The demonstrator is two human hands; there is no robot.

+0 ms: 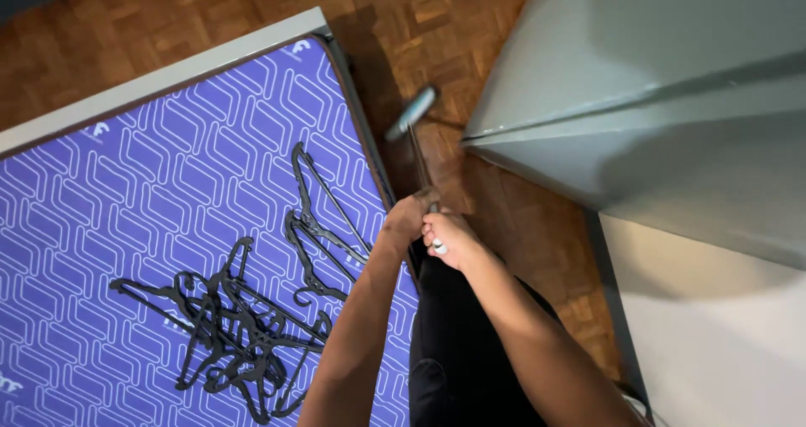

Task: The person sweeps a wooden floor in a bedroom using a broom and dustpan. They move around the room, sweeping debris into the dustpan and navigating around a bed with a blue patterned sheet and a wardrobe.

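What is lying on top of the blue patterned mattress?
On the mattress lie black plastic hangers: a tangled pile and a few looser ones near its right edge. The left forearm covers part of the edge, so anything beneath it cannot be seen.

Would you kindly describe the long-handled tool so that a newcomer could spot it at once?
Start at the blue patterned mattress strewn with black hangers. Just past its right edge, over the parquet floor, both hands grip a thin pole. Unlike the hangers, it is straight and ends in a pale crossbar head.

One mattress (126, 183), one heap of black hangers (243, 318) too tangled to count, one long-handled tool (413, 125), two hands (428, 225)
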